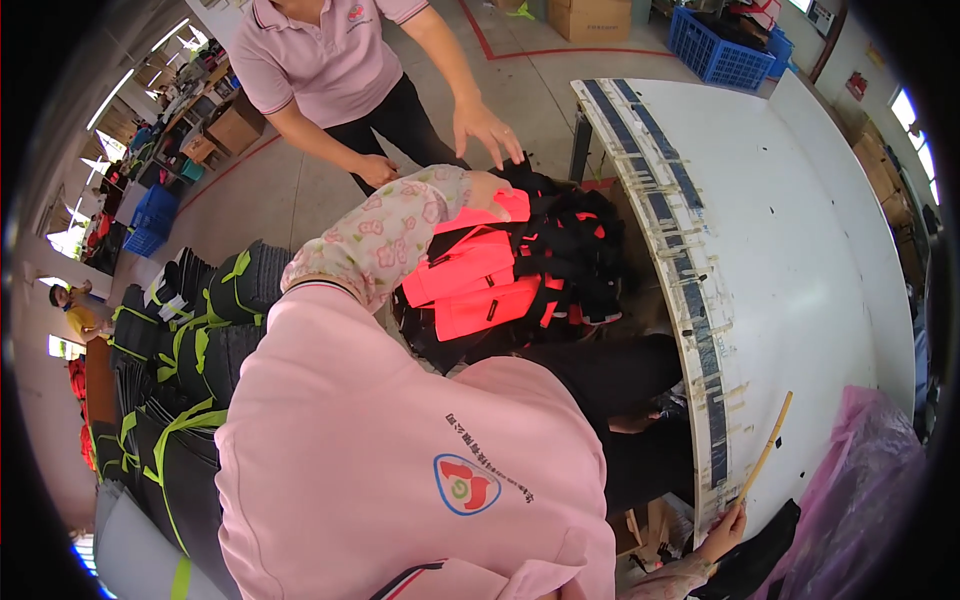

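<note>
My left arm, in a white oversleeve with pink flowers, stretches out over a pile of bright pink-and-black sewn fabric pieces (490, 275). At the top of the pile my left hand (488, 193) is closed on one pink-and-black fabric piece (517, 204); its fingertips are partly hidden. Down at the lower right, my right hand (722, 532) grips the lower end of a thin yellow stick (768, 445), which slants up over the white table (780, 250). Black straps are tangled among the heap.
Facing me, a person in a pink polo shirt (320, 65) reaches one hand (485, 130) toward the pile. Bundles of dark sheets tied with lime-green strips (215, 350) stand at the left. Clear pink-tinted plastic film (850, 490) lies lower right. A blue crate (715, 48) sits farther back.
</note>
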Action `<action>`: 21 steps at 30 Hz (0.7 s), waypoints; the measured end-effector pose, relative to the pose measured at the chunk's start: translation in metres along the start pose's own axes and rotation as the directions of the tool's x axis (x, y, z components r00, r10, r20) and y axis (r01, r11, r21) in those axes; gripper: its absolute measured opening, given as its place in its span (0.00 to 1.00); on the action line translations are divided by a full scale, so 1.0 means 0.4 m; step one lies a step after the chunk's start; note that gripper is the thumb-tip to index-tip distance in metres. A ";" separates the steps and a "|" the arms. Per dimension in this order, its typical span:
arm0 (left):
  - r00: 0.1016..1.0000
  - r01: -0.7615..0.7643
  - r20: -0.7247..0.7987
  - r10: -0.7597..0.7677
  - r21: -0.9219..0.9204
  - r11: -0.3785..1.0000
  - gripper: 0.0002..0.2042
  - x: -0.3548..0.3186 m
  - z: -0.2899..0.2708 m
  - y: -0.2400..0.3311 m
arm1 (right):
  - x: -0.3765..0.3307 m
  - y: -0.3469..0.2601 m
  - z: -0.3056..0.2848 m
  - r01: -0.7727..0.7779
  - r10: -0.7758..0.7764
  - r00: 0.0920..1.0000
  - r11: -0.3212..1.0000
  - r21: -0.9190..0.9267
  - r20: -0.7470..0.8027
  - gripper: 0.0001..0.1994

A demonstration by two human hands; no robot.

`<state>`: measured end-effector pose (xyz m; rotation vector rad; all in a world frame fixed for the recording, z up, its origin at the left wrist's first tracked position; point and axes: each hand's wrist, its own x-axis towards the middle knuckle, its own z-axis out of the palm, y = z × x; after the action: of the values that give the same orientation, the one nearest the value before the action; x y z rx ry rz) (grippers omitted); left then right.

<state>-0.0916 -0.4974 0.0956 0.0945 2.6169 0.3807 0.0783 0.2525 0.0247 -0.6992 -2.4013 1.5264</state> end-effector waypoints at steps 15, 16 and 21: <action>0.922 -0.281 0.182 0.343 -0.297 0.913 0.25 0.018 0.030 0.073 | -0.004 0.052 -0.027 -0.143 0.160 0.982 0.978 0.154 -0.101 0.09; 0.975 0.042 0.218 0.039 -0.354 0.934 0.22 -0.009 0.022 0.169 | 0.003 0.030 -0.012 -0.157 0.171 0.982 0.976 0.149 -0.083 0.10; 0.944 -0.061 0.176 0.278 -0.736 0.674 0.12 -0.003 0.257 0.318 | 0.024 0.022 -0.004 -0.199 0.227 0.968 0.955 0.221 -0.105 0.11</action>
<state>-0.0416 -0.3497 0.0459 0.1144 2.0032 1.3466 0.0730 0.2616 0.0166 -1.0034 -2.0879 1.7260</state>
